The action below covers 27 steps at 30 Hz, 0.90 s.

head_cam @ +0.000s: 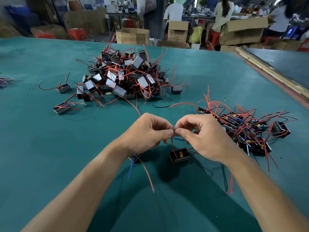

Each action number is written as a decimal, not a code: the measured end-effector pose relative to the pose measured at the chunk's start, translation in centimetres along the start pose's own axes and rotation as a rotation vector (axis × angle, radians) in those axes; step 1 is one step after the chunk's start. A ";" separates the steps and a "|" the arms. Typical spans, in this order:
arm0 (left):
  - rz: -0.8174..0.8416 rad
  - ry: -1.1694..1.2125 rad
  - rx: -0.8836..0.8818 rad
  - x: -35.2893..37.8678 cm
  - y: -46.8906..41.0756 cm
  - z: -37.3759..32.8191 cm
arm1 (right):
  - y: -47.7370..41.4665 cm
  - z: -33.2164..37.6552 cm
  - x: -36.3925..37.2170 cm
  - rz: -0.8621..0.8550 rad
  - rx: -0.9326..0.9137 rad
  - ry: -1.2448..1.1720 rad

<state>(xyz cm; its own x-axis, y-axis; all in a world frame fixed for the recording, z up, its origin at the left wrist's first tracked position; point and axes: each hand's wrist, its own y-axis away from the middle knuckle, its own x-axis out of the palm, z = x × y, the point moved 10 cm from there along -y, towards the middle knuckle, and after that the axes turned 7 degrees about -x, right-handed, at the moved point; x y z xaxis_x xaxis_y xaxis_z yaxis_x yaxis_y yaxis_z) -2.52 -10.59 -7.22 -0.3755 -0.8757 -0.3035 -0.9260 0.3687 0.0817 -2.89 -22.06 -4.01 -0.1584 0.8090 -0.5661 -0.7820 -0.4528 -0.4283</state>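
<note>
On the table (50,148), large coil pile (127,76) at eleven o'clock, smaller pile (242,129) at three, single coil (179,155) at five — boxes (133,36) behind, at twelve.

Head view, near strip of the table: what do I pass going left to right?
Lone black block, left hand, red wire pinched by both hands, right hand, pile of wired blocks.

Past the green table's (50,139) far edge I see open cardboard boxes (133,36) and red stools (77,34); farther beyond it, people (223,12) sit at a workbench (197,17).
</note>
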 end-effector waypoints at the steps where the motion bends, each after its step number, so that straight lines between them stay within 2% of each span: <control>1: 0.000 -0.007 0.004 0.0 0.0 0.0 | 0.0 0.0 -0.1 -0.009 -0.003 -0.004; 8: 0.023 0.021 0.000 0.0 0.0 0.1 | 0.0 -0.2 -1.0 -0.117 -0.005 0.019; 16: 0.002 0.063 -0.027 -0.2 -0.2 0.2 | 0.1 0.1 -0.6 -0.073 -0.051 0.087; 22: 0.014 0.095 -0.045 -0.3 -0.2 0.5 | 0.2 1.5 -1.1 -0.168 -0.184 0.200; 27: -0.020 0.102 -0.081 -0.7 -0.3 0.8 | 0.1 0.7 -1.0 -0.117 -0.130 0.151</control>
<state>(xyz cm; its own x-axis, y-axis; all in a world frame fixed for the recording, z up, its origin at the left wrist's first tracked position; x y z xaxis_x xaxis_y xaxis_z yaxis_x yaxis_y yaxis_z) -1.90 -9.86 -7.76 -0.3552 -0.9114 -0.2079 -0.9320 0.3281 0.1542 -3.17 -22.65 -2.99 0.0290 0.7979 -0.6021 -0.7037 -0.4115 -0.5792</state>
